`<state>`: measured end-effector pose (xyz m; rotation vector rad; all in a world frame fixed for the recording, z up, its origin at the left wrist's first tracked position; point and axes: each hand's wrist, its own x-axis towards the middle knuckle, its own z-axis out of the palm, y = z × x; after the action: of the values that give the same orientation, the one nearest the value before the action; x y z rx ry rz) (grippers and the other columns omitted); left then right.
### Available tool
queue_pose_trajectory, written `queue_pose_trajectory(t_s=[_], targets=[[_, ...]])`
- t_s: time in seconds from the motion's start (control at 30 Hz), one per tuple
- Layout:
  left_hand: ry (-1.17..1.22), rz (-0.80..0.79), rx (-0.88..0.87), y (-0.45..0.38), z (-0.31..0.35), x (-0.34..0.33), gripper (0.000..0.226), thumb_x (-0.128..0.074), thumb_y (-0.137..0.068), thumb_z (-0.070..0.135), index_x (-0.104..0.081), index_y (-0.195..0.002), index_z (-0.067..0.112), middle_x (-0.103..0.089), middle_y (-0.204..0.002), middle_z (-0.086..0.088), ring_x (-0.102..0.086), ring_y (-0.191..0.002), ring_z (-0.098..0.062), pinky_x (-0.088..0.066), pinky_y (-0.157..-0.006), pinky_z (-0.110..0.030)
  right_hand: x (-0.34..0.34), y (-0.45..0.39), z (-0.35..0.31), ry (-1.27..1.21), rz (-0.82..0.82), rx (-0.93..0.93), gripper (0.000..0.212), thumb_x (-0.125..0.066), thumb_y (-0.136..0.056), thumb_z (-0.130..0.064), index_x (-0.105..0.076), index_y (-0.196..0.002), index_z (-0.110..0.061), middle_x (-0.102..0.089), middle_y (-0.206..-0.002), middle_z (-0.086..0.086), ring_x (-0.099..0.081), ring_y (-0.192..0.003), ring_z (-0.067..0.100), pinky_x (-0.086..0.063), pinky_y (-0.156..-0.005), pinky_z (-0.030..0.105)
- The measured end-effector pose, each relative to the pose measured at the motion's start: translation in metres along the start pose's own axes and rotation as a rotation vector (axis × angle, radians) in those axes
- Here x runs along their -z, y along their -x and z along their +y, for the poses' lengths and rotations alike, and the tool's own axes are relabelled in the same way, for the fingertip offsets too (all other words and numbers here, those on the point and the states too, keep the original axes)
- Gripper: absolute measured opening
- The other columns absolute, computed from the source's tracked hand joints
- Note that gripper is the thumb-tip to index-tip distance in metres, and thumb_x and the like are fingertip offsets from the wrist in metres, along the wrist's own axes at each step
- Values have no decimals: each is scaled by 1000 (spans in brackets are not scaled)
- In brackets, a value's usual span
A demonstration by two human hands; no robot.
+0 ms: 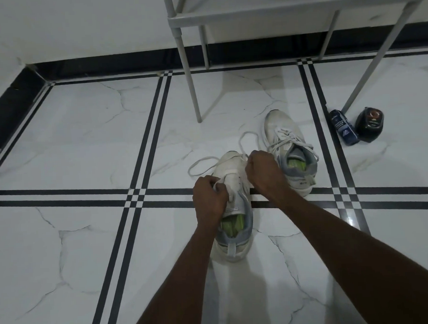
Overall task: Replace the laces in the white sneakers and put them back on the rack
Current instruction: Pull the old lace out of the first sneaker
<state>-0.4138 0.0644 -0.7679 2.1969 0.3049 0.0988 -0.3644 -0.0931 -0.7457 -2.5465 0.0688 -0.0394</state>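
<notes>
tiled floor (pixel 83 144): near sneaker (pixel 233 210) toe points away.

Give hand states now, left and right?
Left hand: fingers pinching the lace on the near sneaker.
Right hand: fingers gripping the same lace.

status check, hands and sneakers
Left hand and right hand both pinching the lace on near sneaker. Far sneaker laced, on floor. Nothing blocking.

1. The left hand (pixel 210 199) pinches a white lace (pixel 203 162) over the near sneaker (pixel 236 222).
2. The right hand (pixel 261 170) grips the lace at the shoe's toe end.
3. Just right of the right hand stands the laced second sneaker (pixel 288 150).
4. Far right lie a dark bottle (pixel 343 127) and a black tin (pixel 369 124), beneath the grey rack (pixel 249 13).
</notes>
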Motion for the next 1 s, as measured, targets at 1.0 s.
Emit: queue_pose_trajectory(t_s=[1.0], targets=[[187, -210, -294, -87, 141, 53, 13, -73, -89, 39, -74, -94, 27, -67, -114, 5, -57, -104, -4, -42, -81, -22, 83, -22, -42, -1174, -321, -174, 31, -52, -102, -37, -60, -122, -15, -72, -110, 8, -70, -100, 23, -58, -85, 37]])
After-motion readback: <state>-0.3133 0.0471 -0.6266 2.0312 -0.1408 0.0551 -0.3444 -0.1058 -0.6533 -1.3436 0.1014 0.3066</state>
